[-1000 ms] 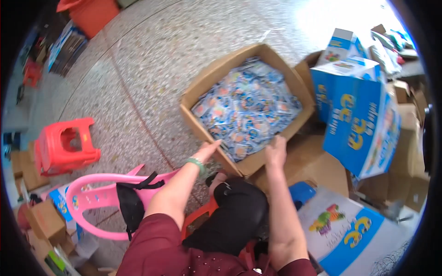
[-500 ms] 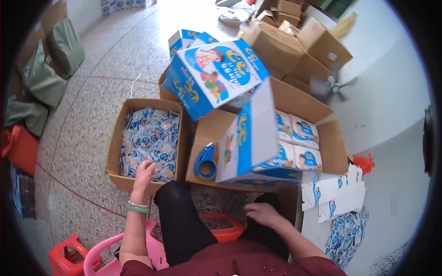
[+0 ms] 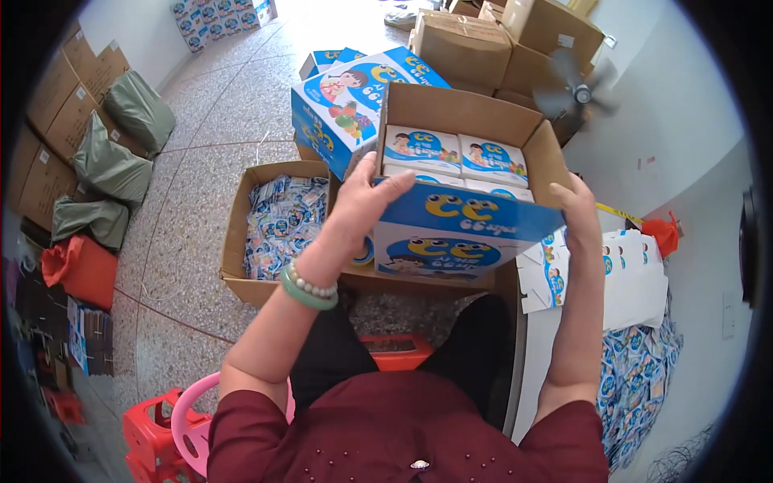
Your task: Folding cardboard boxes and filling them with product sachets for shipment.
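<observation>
Between my two hands is an open blue-and-white printed carton (image 3: 459,245), its flaps raised and its front face tilted toward me. Several small white printed boxes (image 3: 423,149) are packed inside it. My left hand (image 3: 366,197) grips the carton's left side, thumb over the front edge; a beaded bracelet and a green bangle circle that wrist. My right hand (image 3: 578,211) holds the right side near the front corner, its fingers partly hidden. Left of the carton stands a brown box (image 3: 233,266) full of small printed sachets (image 3: 282,221). A blue tape dispenser (image 3: 366,252) shows only partly behind my left forearm.
Another printed carton (image 3: 338,105) sits just behind. At the right are flat white printed cardboard pieces (image 3: 632,278), a sachet heap (image 3: 636,386) and a fan (image 3: 581,92). Green sacks (image 3: 113,165), red stools (image 3: 153,439) and a pink chair (image 3: 189,419) lie left.
Both hands have come up from near my lap and the sachet box onto the carton. The carton has turned and risen, its printed front now facing me. The view has shifted too.
</observation>
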A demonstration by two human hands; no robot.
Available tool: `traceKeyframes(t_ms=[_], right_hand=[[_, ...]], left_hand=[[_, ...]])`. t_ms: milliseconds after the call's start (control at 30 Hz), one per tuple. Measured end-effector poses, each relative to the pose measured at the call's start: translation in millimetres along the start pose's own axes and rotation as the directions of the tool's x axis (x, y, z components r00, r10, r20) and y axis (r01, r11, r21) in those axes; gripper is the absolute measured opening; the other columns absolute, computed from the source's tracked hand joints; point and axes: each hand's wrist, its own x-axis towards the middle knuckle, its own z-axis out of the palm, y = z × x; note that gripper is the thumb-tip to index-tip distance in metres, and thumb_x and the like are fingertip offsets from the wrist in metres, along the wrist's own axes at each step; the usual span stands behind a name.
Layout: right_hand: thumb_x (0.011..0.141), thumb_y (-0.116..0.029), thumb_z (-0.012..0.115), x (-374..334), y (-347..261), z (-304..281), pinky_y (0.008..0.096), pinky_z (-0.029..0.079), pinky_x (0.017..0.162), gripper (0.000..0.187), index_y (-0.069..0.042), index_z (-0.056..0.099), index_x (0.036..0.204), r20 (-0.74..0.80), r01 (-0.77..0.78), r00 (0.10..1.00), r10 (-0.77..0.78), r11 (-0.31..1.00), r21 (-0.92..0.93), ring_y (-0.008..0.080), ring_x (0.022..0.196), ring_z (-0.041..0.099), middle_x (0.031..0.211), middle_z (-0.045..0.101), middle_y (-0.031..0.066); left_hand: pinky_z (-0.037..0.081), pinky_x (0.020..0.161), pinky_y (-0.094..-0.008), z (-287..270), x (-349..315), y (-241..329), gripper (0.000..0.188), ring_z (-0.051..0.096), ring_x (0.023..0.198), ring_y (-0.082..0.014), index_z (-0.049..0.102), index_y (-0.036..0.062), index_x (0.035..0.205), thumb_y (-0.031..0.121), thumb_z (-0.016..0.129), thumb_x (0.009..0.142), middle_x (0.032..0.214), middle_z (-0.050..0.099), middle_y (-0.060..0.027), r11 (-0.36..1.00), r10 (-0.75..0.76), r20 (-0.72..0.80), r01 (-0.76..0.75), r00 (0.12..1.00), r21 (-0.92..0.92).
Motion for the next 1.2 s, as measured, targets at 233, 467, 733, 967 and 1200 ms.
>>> traceKeyframes(t_ms=[233, 467, 733, 967, 1200], right_hand=[[0.078, -0.008, 0.046, 26.2, 10.0, -1.6, 0.0314, 0.047, 0.073, 0.028, 0.008, 0.059, 0.097, -0.015, 0.024, 0.999, -0.038, 0.844, -0.536, 0.0223, 0.081, 0.060, 0.090, 0.064, 0.0169], [0.079, -0.009, 0.040, 8.9, -6.5, 9.4, 0.0387, 0.048, 0.081, 0.033, 0.007, 0.059, 0.101, -0.097, -0.044, 0.995, -0.003, 0.879, -0.474, 0.0360, 0.092, 0.062, 0.097, 0.064, 0.0263], [0.074, -0.006, 0.043, 7.0, 0.4, 5.2, 0.0322, 0.045, 0.083, 0.040, 0.006, 0.056, 0.109, -0.084, -0.067, 0.995, 0.047, 0.968, -0.243, 0.0240, 0.091, 0.059, 0.100, 0.062, 0.0162], [0.089, -0.014, 0.046, 0.0, -20.1, -6.3, 0.0315, 0.043, 0.093, 0.043, 0.005, 0.048, 0.127, 0.099, -0.237, 0.970, 0.221, 0.947, 0.217, 0.0224, 0.111, 0.054, 0.118, 0.057, 0.0149], [0.095, -0.034, 0.043, 49.9, 42.0, -9.4, 0.0356, 0.037, 0.102, 0.052, -0.002, 0.040, 0.136, 0.056, -0.134, 0.982, 0.179, 0.879, -0.457, 0.0260, 0.125, 0.044, 0.135, 0.046, 0.0139]], left_hand=[[0.053, 0.068, -0.0283, -10.4, 29.5, 44.5, 0.032, 0.062, 0.087, -0.0143, 0.062, 0.0038, 0.108, 0.026, 0.067, 0.085, 0.090, 0.066, -0.0075, 0.924, -0.266, -0.013, 0.259, 0.964, 0.280], [0.057, 0.065, -0.0317, -9.4, 71.4, 12.5, 0.044, 0.061, 0.097, -0.0235, 0.042, 0.0034, 0.128, 0.016, 0.056, 0.088, 0.112, 0.057, -0.0179, 0.946, -0.305, 0.019, 0.301, 0.952, 0.119], [0.052, 0.084, -0.0320, -4.5, 64.4, 17.2, 0.050, 0.059, 0.105, -0.0198, 0.039, 0.0008, 0.134, 0.031, 0.051, 0.096, 0.128, 0.051, -0.0136, 0.989, -0.141, 0.013, 0.142, 0.990, -0.044], [0.038, 0.101, -0.0283, -27.0, 108.6, -27.4, 0.051, 0.045, 0.121, -0.0146, 0.039, 0.0029, 0.137, 0.040, 0.032, 0.102, 0.134, 0.047, -0.0068, 0.954, -0.019, 0.125, 0.055, 0.992, -0.295], [0.008, 0.109, -0.0628, -0.9, 111.6, -53.7, 0.064, 0.010, 0.143, -0.0330, 0.028, 0.0005, 0.142, 0.039, 0.042, 0.094, 0.151, 0.023, -0.0167, -0.024, 0.028, 0.359, -0.359, 0.933, 0.933]])
